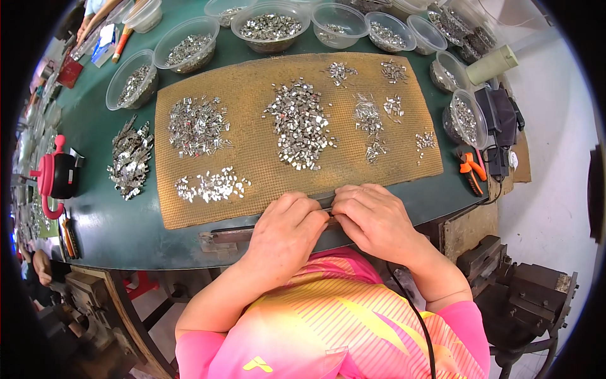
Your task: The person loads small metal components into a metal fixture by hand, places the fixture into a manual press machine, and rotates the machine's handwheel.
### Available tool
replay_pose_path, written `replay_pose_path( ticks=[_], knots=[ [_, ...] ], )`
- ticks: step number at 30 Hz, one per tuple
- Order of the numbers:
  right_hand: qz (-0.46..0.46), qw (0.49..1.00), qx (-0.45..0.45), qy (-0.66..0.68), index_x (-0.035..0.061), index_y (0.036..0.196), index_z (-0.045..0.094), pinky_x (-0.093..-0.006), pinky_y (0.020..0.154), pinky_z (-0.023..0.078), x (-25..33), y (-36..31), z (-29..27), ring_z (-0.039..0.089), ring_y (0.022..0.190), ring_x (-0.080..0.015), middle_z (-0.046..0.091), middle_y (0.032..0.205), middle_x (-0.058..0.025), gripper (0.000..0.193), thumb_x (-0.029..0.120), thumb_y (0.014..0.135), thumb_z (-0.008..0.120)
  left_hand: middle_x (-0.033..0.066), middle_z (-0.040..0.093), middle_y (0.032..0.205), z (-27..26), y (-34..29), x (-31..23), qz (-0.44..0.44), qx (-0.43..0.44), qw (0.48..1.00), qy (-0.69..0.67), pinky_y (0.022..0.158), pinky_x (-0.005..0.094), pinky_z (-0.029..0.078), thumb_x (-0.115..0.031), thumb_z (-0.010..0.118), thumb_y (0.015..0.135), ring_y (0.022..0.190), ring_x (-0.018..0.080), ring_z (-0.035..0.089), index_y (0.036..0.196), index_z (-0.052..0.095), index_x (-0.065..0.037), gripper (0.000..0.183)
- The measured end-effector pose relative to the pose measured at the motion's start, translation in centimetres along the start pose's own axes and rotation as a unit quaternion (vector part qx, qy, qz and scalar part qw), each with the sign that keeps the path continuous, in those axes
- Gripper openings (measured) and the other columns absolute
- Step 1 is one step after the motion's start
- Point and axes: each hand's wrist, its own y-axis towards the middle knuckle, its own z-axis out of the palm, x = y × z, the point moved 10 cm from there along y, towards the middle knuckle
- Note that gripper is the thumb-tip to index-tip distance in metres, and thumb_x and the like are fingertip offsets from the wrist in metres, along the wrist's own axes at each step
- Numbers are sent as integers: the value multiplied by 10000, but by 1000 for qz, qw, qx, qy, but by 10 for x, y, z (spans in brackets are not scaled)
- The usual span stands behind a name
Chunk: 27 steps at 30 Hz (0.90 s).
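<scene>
My left hand [281, 231] and my right hand [375, 220] meet at the table's near edge, fingers bent and thumbs almost touching. Both are pinched closed over a spot at a dark metal bar [237, 235] that runs along the edge; whatever lies between the fingertips is too small or hidden to name. Just beyond them lies a tan textured mat [252, 158]. On it sit a large heap of small silvery metal pieces [300, 126], a looser heap of metal pieces [197, 126], a pile of shiny flat pieces [214, 186], and several smaller groups at the right.
Clear plastic bowls [271, 28] of metal pieces ring the mat's far side. A pile of dark metal strips [130, 158] and a pink-and-black tool [55, 175] lie left. Orange-handled pliers [470, 170] rest right. A black cable [423, 322] hangs across my shirt. A co-worker's hand [41, 266] shows far left.
</scene>
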Motion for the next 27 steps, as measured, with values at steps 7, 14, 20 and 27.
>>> replay_pose_path(
  ticks=[7,14,20,27],
  knots=[
    [8,999,9,-34,66,941,630,-391,833,505,9,8,4,667,930,-267,643,958,-72,206,106,811,785,115,703,965,-59,-25,31,-88,-71,993,17,779,386,542,60,767,792,901,301,675,966,693,-18,205],
    [-6,995,60,-76,89,942,646,-386,743,522,20,29,7,678,814,-248,644,908,-47,124,126,874,742,105,674,905,-92,-61,68,-157,-132,977,51,705,374,539,19,748,858,819,285,676,990,693,-40,155],
    [-90,994,52,30,76,961,665,-408,673,550,38,82,41,688,812,-275,645,898,-66,72,134,925,688,82,652,880,-93,-60,72,-147,-137,975,91,700,382,532,-32,742,876,805,284,665,995,706,-59,127],
    [-85,991,100,-33,67,926,651,-425,642,571,39,113,83,714,785,-283,643,875,-86,128,186,920,698,69,639,847,-93,-57,82,-161,-122,973,109,670,380,523,-68,748,880,763,275,656,985,714,-76,110]
  ],
)
